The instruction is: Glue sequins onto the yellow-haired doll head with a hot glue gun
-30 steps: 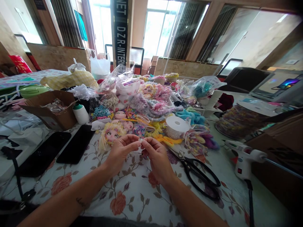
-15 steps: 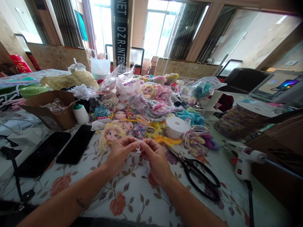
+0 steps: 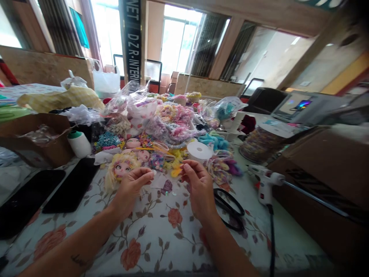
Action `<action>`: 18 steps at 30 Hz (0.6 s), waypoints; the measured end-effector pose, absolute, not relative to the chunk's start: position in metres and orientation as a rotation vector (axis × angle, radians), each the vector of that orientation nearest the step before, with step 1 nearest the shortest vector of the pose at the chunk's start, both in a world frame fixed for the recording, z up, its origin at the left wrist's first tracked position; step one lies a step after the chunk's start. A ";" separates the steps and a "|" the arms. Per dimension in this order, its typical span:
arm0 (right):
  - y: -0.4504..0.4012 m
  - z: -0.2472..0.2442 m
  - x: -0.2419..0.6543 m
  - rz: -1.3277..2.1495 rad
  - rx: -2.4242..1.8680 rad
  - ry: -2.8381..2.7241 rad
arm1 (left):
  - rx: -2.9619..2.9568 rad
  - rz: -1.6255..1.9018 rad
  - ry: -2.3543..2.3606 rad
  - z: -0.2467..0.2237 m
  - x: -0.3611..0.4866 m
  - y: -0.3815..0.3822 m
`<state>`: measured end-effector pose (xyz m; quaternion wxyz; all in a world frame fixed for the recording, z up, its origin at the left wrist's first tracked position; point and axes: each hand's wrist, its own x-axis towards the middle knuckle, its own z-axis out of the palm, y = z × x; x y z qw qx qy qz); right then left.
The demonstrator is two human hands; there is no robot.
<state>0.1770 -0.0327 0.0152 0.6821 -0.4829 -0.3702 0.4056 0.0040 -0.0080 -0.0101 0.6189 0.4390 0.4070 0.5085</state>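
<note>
My left hand (image 3: 133, 187) pinches a small whitish piece (image 3: 155, 173) between thumb and forefinger; its kind is too small to tell. Apart from it, on the right, my right hand (image 3: 199, 188) has thumb and fingertips drawn together, and what lies between them, if anything, I cannot make out. Two tiny shiny bits (image 3: 174, 194) lie on the floral tablecloth (image 3: 155, 234) between the hands. A doll head (image 3: 122, 168) with blond hair rests just beyond my left hand. Black-handled scissors (image 3: 230, 207) lie beside my right hand, which partly covers them.
A white glue gun (image 3: 264, 181) with a cord stands at the right, before a cardboard box (image 3: 325, 177). Two black phones (image 3: 72, 186) lie left, near a thread cone (image 3: 79, 144). A white spool (image 3: 200, 150) and heaped yarn (image 3: 173, 123) fill the back.
My hands were together at the fingertips and are now apart, the left holding a whitish piece. Tiny bits now show on the cloth between them. The view has turned rightward.
</note>
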 end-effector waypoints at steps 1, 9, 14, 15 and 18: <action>-0.037 0.014 0.194 0.790 -1.111 -0.798 | 1.014 1.152 0.940 -0.010 0.004 -0.008; -0.097 -0.020 0.372 -0.311 -1.927 -0.550 | 1.075 0.999 0.980 -0.014 0.004 -0.010; -0.094 -0.011 0.414 -0.010 -2.280 -0.771 | 1.085 0.991 0.983 -0.014 0.007 -0.011; -0.089 -0.008 0.416 0.028 -2.304 -0.796 | 1.082 0.997 0.981 -0.013 0.007 -0.012; -0.076 -0.002 0.418 0.082 -2.352 -0.820 | 1.070 1.020 0.980 -0.010 0.008 -0.012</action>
